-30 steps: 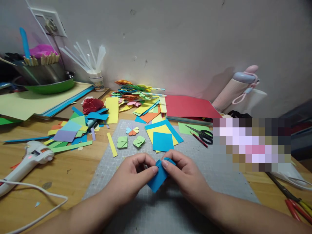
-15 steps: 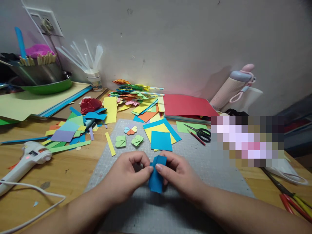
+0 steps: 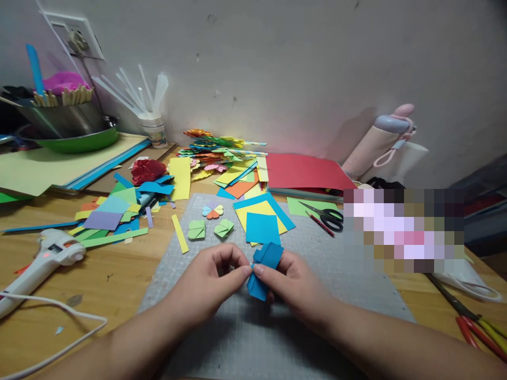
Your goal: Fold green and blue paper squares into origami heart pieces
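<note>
Holding the folded blue paper (image 3: 271, 255) in both hands, raised over the middle of the gray cutting mat (image 3: 344, 279), close to the near edge of the flat blue square (image 3: 261, 228); with the left hand (image 3: 216, 277), pinching its left edge between thumb and forefinger, the other fingers curled inward; with the right hand (image 3: 300, 279), pressing the thumb against its near face, fingers tucked behind and partly hidden, almost touching thumb to thumb; showing creases and a small projecting flap near the top, tilted up to the right. Beneath the blue square, spread out in layers, a yellow sheet (image 3: 242, 215) and a larger blue sheet (image 3: 282, 210); to the left of these, on the mat, two folded green pieces (image 3: 196, 230), side by side and apart, with a multicolored paper flower (image 3: 213, 211) just beyond; farther left, lying at a slant, a yellow strip (image 3: 179, 234); to the right, resting partly over a light green sheet (image 3: 293, 206), black-handled scissors (image 3: 330, 218) beside a red pencil (image 3: 322, 225); at far left, on the wooden table (image 3: 119, 279), a white glue gun (image 3: 49, 253) near heaped paper scraps (image 3: 103, 220).
</note>
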The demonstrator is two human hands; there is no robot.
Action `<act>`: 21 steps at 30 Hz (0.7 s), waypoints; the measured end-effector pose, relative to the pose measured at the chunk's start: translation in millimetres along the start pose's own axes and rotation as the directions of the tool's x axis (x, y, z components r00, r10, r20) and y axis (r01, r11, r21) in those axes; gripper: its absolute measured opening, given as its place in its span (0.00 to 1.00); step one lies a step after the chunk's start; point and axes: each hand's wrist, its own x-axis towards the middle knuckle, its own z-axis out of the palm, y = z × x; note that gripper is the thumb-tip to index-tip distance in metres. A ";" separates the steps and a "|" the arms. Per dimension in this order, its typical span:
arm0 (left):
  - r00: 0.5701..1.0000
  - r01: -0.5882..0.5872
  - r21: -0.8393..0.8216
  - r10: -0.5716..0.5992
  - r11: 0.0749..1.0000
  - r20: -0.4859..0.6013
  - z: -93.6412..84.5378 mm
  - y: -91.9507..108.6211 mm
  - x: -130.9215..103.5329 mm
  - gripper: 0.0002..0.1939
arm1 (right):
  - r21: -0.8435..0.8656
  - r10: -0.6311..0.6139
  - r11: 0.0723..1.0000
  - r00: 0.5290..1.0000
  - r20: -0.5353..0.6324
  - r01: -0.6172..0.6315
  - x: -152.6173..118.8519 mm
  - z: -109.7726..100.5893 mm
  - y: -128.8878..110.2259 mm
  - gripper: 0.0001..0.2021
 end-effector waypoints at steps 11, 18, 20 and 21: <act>0.993 0.114 -0.206 -0.106 0.972 0.053 -2.5 -3.1 4.3 0.10 | 0.150 0.057 0.988 0.996 -0.063 -0.047 -0.5 -1.8 2.6 0.14; 0.993 0.113 -0.145 -0.110 0.983 0.030 -1.4 -0.7 1.9 0.10 | 0.044 -0.068 0.997 0.997 -0.034 0.070 -4.1 0.6 -5.5 0.15; 0.994 0.109 -0.153 -0.104 0.982 0.038 -0.7 -0.7 1.8 0.10 | 0.017 -0.093 0.995 0.995 -0.023 0.094 -4.5 0.5 -4.9 0.14; 0.994 0.107 -0.161 -0.101 0.981 0.047 -0.6 -1.0 1.9 0.10 | 0.016 -0.099 0.995 0.995 -0.019 0.100 -4.6 0.4 -4.1 0.14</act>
